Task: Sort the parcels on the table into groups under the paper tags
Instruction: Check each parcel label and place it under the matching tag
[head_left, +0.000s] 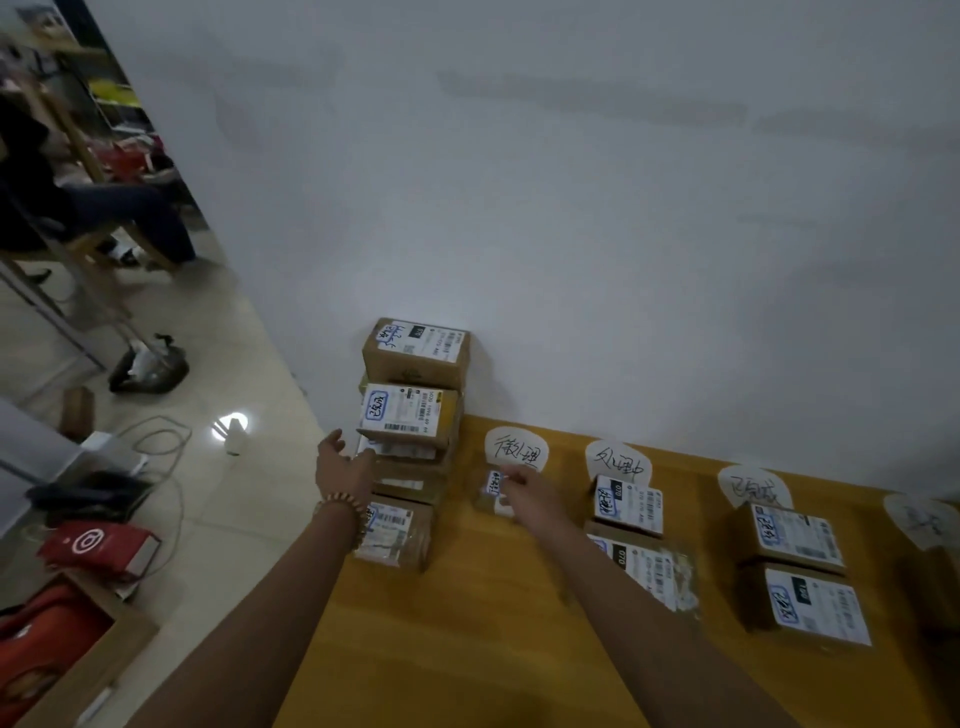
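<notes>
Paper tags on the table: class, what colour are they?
The tags are white with black handwriting; the head view shows them best.

White wall (571, 208) behind. Glossy tiled floor (260, 364) at left, with a bright light glare (231, 426). Grey cable (166, 436) looped on the floor. Red bag (98, 545) below it. Dark bag (148, 364) farther back. Seated person (104, 208) far left. Open carton (104, 670) with red contents in the lower left corner.
</notes>
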